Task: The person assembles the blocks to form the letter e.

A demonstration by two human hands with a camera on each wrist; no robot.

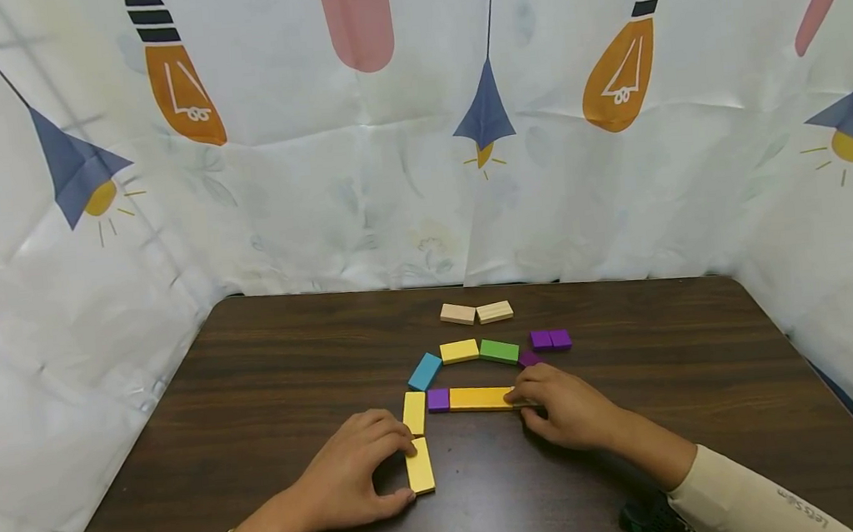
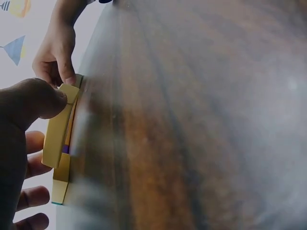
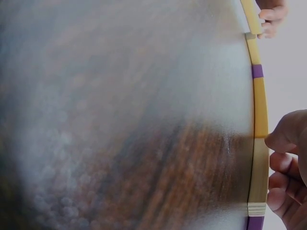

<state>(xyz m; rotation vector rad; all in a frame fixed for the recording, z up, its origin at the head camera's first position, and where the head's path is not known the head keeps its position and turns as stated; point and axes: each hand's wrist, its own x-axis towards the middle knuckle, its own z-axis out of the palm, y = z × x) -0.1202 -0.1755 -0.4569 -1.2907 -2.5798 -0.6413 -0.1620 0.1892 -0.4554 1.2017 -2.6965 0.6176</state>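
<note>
My left hand point(image 1: 356, 472) pinches a light yellow block point(image 1: 420, 469) between thumb and fingertips. This block lies end to end with another yellow block point(image 1: 414, 414). Its thumb point(image 2: 48, 98) presses the near end in the left wrist view. My right hand point(image 1: 569, 405) grips a plain wooden block point(image 3: 259, 175), mostly hidden under the fingers in the head view. That block adjoins the end of an orange-yellow block point(image 1: 478, 399), with a purple block point(image 1: 439, 400) at the other end.
Beyond this row, a blue block point(image 1: 425, 371), yellow block point(image 1: 459, 351), green block point(image 1: 499, 351) and partly covered purple block point(image 1: 529, 359) form an arc. Two purple blocks point(image 1: 550, 340) and two plain blocks point(image 1: 477, 313) lie farther back. A dark object point(image 1: 645, 520) sits by the right sleeve.
</note>
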